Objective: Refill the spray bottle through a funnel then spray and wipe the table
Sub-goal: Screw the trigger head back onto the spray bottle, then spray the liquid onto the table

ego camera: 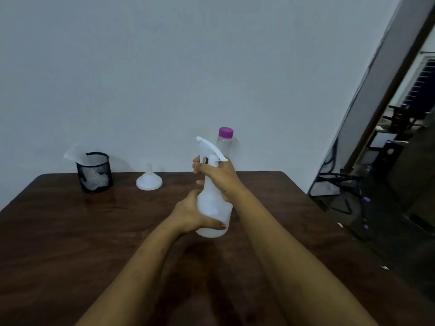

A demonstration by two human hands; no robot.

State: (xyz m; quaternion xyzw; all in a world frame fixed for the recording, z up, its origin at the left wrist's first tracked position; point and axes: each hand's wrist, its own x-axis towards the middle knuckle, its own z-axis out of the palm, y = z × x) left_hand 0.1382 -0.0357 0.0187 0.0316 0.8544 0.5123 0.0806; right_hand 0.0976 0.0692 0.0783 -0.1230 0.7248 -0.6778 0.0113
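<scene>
I hold a white translucent spray bottle [213,203] upright above the dark wooden table [70,231]. My left hand [188,214] grips its lower body, thumb across the front. My right hand [217,175] wraps the neck just under the white trigger head, which is on the bottle with its nozzle pointing left. A white funnel [149,178] stands upside down, spout up, on the table to the left. A clear bottle with a purple cap [225,140] stands behind the spray bottle, mostly hidden by it.
A black mesh cup [94,171] with white cloth or paper in it stands at the table's back left, near the wall. Off the table's right edge are a doorway, dark chair frames and clutter on the floor.
</scene>
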